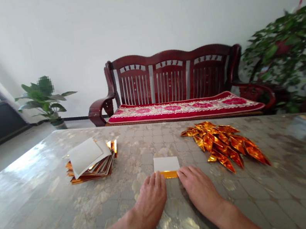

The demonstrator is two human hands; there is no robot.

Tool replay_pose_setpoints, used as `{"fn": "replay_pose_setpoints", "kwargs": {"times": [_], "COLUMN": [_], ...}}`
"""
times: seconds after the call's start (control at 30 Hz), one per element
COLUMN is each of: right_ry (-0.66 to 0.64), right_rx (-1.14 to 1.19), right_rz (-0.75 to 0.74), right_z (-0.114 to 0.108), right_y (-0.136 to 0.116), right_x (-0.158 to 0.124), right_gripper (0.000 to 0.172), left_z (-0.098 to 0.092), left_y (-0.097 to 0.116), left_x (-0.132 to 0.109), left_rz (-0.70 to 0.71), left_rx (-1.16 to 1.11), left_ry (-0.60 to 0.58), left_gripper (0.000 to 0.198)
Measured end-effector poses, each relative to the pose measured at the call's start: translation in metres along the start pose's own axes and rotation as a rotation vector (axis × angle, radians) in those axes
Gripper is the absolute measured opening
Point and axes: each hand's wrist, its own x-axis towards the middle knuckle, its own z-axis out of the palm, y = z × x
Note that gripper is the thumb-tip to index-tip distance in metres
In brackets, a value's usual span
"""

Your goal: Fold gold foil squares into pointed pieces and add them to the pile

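Note:
A small sheet of paper (166, 164), white on top with a gold foil strip folded up along its near edge, lies on the table in front of me. My left hand (151, 199) lies flat with its fingertips pressing the left end of that gold fold. My right hand (199, 187) lies flat too, fingers stretched to the right end of the fold. Both hands rest on the glossy patterned tabletop (56, 220). Neither hand lifts the sheet.
A stack of unfolded gold-and-white sheets (91, 160) sits to the left. A pile of several folded gold foil pieces (225, 143) lies to the right. Beyond the table stand a red wooden bench (174, 87), a potted plant (43, 99) and leafy plants (292, 52).

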Motion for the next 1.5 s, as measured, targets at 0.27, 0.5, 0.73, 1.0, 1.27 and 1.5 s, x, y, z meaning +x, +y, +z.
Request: {"fn": "replay_pose_setpoints", "kwargs": {"times": [0.27, 0.5, 0.73, 1.0, 1.27, 1.5], "right_ry": [-0.004, 0.067, 0.044, 0.017, 0.050, 0.270], "right_rx": [0.017, 0.098, 0.132, 0.151, 0.320, 0.642], "right_rz": [-0.060, -0.119, -0.208, -0.306, -0.363, -0.022], "right_z": [-0.002, 0.000, -0.002, -0.003, 0.001, 0.009], "right_y": [0.001, 0.000, -0.003, -0.025, -0.022, 0.013], "right_x": [0.002, -0.001, -0.003, -0.004, -0.007, 0.008], "right_gripper": [0.019, 0.021, 0.021, 0.015, 0.018, 0.044], "left_z": [0.000, -0.004, -0.007, -0.007, 0.007, 0.001], "left_y": [-0.006, -0.017, -0.020, -0.023, -0.022, -0.034], "left_x": [0.002, 0.008, 0.009, 0.008, 0.002, 0.015], "left_rz": [0.003, 0.007, -0.019, -0.117, -0.037, 0.150], "left_rx": [-0.023, -0.082, -0.125, -0.186, -0.149, -0.247], "left_ry": [0.010, 0.009, 0.009, 0.021, 0.017, -0.002], "left_gripper": [0.041, 0.040, 0.042, 0.044, 0.057, 0.075]}}
